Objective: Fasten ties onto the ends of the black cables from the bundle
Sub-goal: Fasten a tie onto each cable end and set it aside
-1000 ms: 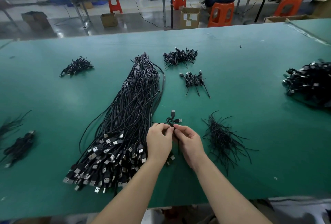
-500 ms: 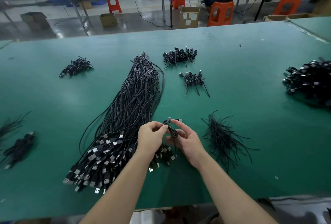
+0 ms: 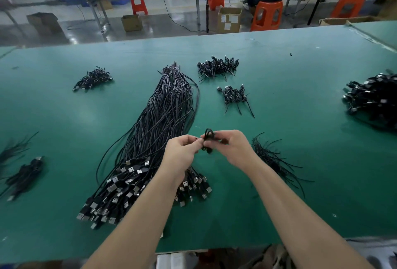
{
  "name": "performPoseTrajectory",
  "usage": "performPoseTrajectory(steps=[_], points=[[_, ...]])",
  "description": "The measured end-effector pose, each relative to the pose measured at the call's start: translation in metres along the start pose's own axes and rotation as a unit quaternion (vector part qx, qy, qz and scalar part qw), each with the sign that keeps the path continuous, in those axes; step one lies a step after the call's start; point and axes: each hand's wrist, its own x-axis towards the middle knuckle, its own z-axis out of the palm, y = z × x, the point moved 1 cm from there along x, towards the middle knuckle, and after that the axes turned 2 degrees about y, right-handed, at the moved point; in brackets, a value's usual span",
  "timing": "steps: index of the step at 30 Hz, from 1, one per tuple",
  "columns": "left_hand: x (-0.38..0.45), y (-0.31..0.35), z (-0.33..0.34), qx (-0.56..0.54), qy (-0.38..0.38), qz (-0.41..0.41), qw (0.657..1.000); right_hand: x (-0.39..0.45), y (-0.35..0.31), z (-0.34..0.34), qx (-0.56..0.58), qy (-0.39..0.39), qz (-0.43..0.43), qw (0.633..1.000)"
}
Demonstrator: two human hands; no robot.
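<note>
Both hands are working above the green table (image 3: 290,161): the left hand (image 3: 182,150) is pinching one side of a small coiled black cable (image 3: 208,139) between curled fingertips, and the right hand (image 3: 233,147) is gripping its other side, the coil showing as a tight dark loop held off the surface between them. The main bundle (image 3: 163,131) is lying just left of the hands, a long sheaf of thin black leads fanning toward the near edge into silver-faced USB plugs. Loose black ties (image 3: 270,157) are lying just right of the right wrist, and finished coils (image 3: 217,67) are sitting farther back.
</note>
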Motion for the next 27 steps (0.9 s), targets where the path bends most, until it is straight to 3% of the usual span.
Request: performPoseTrajectory(steps=[3,7,13,17,19,21,23,24,25,27], points=[[-0.005,0.008,-0.003,0.162,0.011,0.143,0.976,0.004,-0.006,-0.008,0.032,-0.033,0.053,0.998],[-0.010,0.017,-0.006,0.309,0.014,0.361,0.880,0.005,-0.016,-0.018,0.088,-0.097,0.111,0.985],[-0.019,0.011,0.000,0.379,0.042,0.488,0.785,0.007,-0.024,-0.020,0.199,-0.128,0.242,0.941],[-0.020,0.009,0.004,0.433,0.066,0.532,0.725,0.004,-0.025,-0.020,0.264,-0.158,0.276,0.911],[-0.021,0.010,0.002,0.410,0.057,0.519,0.747,0.002,-0.026,-0.022,0.252,-0.160,0.267,0.916],[-0.021,0.011,0.000,0.329,0.039,0.444,0.833,0.001,-0.025,-0.027,0.251,-0.142,0.237,0.928],[-0.017,0.012,-0.004,0.204,0.012,0.267,0.942,0.000,-0.026,-0.030,0.196,-0.116,0.185,0.956],[-0.014,0.011,-0.005,0.127,-0.002,0.164,0.978,-0.001,-0.026,-0.031,0.148,-0.110,0.157,0.970],[-0.010,0.009,-0.006,0.054,-0.007,0.078,0.995,-0.001,-0.027,-0.030,0.104,-0.109,0.131,0.980],[-0.007,0.006,-0.007,-0.014,-0.010,-0.004,1.000,-0.003,-0.027,-0.027,0.068,-0.098,0.102,0.988]])
